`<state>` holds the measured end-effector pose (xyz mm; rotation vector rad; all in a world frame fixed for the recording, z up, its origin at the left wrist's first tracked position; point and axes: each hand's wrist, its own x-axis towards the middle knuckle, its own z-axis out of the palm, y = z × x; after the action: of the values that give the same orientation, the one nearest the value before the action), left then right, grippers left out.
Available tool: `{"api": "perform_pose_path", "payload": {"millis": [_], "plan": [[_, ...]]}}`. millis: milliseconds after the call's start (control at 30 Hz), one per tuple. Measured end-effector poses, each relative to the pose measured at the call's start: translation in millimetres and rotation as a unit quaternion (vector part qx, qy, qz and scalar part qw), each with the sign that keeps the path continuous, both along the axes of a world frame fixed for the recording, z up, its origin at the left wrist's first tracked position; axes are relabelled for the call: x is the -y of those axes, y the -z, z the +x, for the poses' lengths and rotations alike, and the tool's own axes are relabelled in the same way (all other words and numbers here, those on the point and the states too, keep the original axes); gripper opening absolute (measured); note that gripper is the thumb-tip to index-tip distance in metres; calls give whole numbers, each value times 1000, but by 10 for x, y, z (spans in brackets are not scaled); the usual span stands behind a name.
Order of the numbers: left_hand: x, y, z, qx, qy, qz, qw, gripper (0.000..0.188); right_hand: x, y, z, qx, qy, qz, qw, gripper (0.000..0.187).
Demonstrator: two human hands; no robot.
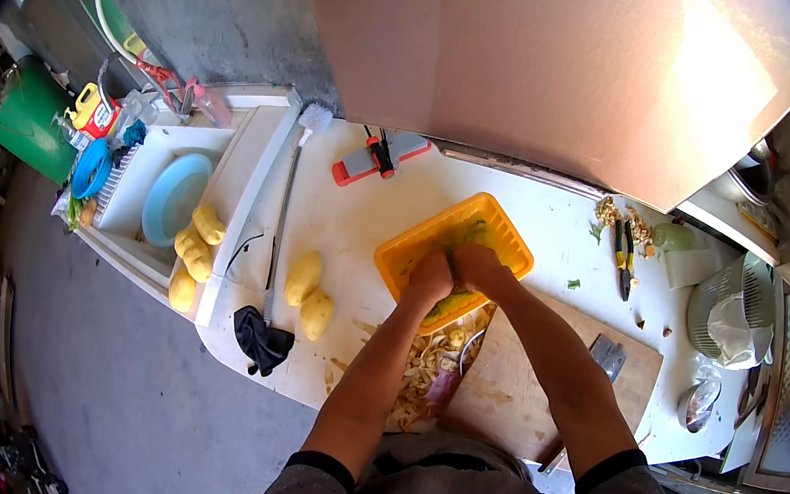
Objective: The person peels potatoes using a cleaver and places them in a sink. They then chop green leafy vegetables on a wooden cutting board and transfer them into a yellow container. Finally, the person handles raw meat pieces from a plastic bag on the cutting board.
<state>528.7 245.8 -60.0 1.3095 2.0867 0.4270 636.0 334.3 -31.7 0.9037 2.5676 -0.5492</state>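
Note:
Both of my hands are down in a yellow plastic basket (514, 249) in the middle of the white table. My left hand (431, 279) is curled, fingers downward, near the basket's middle. Close beside it, my right hand (479, 268) is also closed. Whatever they grip is hidden beneath them; yellowish and greenish pieces show around them. Two peeled potatoes (304, 277) lie on the table left of the basket. Below it is a heap of peelings (416, 382), next to a wooden cutting board (507, 384) under my right forearm. A cleaver blade (608, 356) rests on the board.
At left, a sink (133, 185) holds a light-blue basin (174, 201), with several peeled potatoes (199, 260) along its edge. A black cloth (261, 341), a long-handled brush (314, 119), pliers (623, 259) and a tall plastic basket (731, 299) also lie or stand around.

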Motion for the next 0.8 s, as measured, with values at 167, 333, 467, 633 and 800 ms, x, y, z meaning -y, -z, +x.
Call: {"api": "perform_pose_path", "payload": {"millis": [167,333,467,633,800], "plan": [[50,106,-91,25,-26,132,991,76,20,-352,90,-127,38,8,991,75],[156,-152,-405,12,121,50,991,73,-250,-864,296,-89,-117,-125,981,97],[209,-440,-440,-6,92,51,994,71,-373,-927,267,-61,-94,-82,990,99],[221,-431,-250,-103,91,80,987,92,-249,-419,76,-149,-88,-41,984,103],[137,-116,-240,-87,101,9,991,70,-23,-124,-91,-72,-7,-34,997,83]]}}
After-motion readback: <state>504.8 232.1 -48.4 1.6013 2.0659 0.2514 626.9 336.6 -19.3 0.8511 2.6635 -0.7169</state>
